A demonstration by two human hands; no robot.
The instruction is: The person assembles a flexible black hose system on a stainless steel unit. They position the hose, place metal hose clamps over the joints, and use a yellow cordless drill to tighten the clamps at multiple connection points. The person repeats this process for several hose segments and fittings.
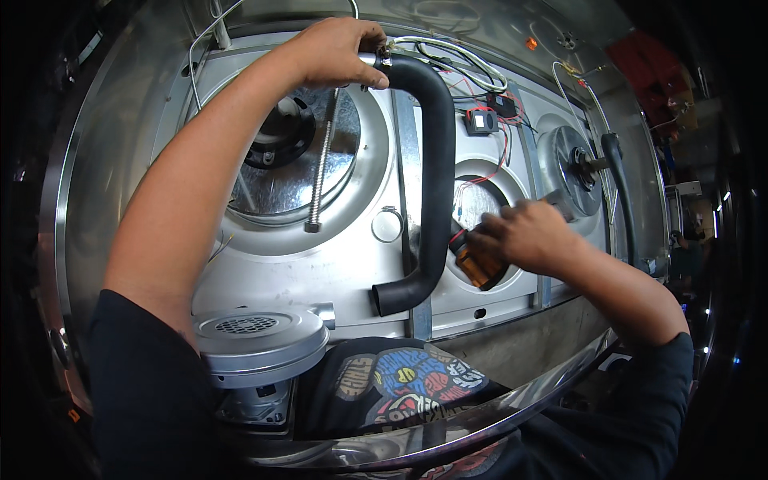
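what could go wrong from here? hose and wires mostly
1. Thin red wires run down to the round opening, close to the amber-handled tool and the right hand; the tool might snag them.
2. The black hose has its lower end open and joined to nothing, so it could swing if the left hand at its upper end shifts.
3. The thin metal ring beside the hose looks loose and could get knocked away.

We see a brightly lit middle, with white glare on the metal panel (352,269). Dark vignetting rings our fisheye view, where straight edges bend; the fingers (490,234) of the right hand (532,236) look blurred
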